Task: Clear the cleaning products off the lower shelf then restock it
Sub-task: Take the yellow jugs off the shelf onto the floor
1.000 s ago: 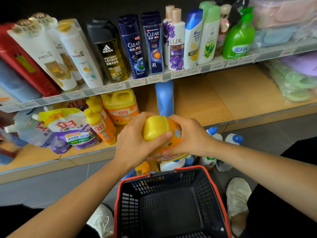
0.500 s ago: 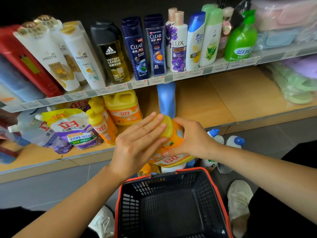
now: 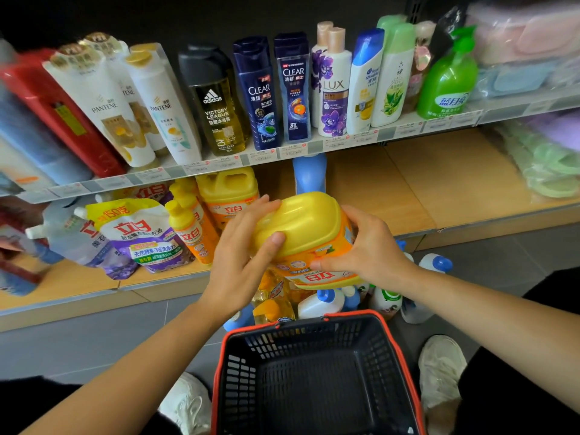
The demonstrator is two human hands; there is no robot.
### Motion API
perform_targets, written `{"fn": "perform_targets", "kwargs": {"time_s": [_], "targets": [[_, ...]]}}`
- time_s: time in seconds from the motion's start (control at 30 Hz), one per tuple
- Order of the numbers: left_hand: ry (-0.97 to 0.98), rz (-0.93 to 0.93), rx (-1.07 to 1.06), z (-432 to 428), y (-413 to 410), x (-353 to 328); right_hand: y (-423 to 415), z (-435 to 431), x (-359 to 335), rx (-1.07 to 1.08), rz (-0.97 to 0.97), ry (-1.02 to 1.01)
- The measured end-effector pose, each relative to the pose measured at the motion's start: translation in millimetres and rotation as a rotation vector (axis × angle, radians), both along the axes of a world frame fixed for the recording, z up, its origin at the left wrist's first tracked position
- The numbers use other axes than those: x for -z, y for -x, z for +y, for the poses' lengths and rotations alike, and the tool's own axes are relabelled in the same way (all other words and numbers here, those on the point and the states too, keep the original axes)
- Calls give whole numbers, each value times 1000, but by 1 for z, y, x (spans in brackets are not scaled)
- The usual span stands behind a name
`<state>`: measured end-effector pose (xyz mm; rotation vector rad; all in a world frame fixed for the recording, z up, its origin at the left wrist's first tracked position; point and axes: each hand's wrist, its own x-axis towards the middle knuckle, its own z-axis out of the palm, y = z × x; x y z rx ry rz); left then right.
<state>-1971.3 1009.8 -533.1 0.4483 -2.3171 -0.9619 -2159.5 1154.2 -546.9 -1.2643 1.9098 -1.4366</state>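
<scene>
A large yellow detergent jug (image 3: 309, 237) with an orange label lies tilted in front of the lower shelf (image 3: 408, 196), bottom toward me. My left hand (image 3: 243, 255) grips its left side, thumb across the yellow base. My right hand (image 3: 364, 249) holds its right side, fingers curled round the label. On the lower shelf's left part stand another yellow jug (image 3: 227, 191), yellow squeeze bottles (image 3: 185, 229) and refill pouches (image 3: 141, 237). A blue bottle (image 3: 309, 174) stands at the back.
A black basket with a red rim (image 3: 317, 372) sits empty on the floor below the jug. Several bottles (image 3: 326, 301) stand on the floor between basket and shelf. The upper shelf (image 3: 282, 152) holds shampoo bottles. My shoes (image 3: 439, 368) flank the basket.
The jug has risen and turned so its yellow bottom faces me. My left hand went from flat against the jug to gripping it again.
</scene>
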Motion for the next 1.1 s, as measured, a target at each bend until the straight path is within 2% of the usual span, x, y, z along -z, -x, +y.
{"fn": "perform_targets", "kwargs": {"time_s": [0.07,0.13,0.33,0.67,0.83,0.97,1.1], "targets": [[-279,10,41,2,2,-4,2,1,0,-4,25,15],[-456,25,12,3,4,-8,3,3,0,-12,81,16],[-601,-29,-79,-2,7,-9,0,4,5,-44,173,-9],[-607,80,-137,-9,1,-5,0,-2,0,-27,10,-1],[-397,68,15,-5,-5,1,3,-6,3,-19,-111,-36],[-328,149,-12,-4,-7,3,2,-9,2,-41,-203,-46],[-295,278,-82,-6,-9,5,1,-14,4,-35,-392,-24]]}}
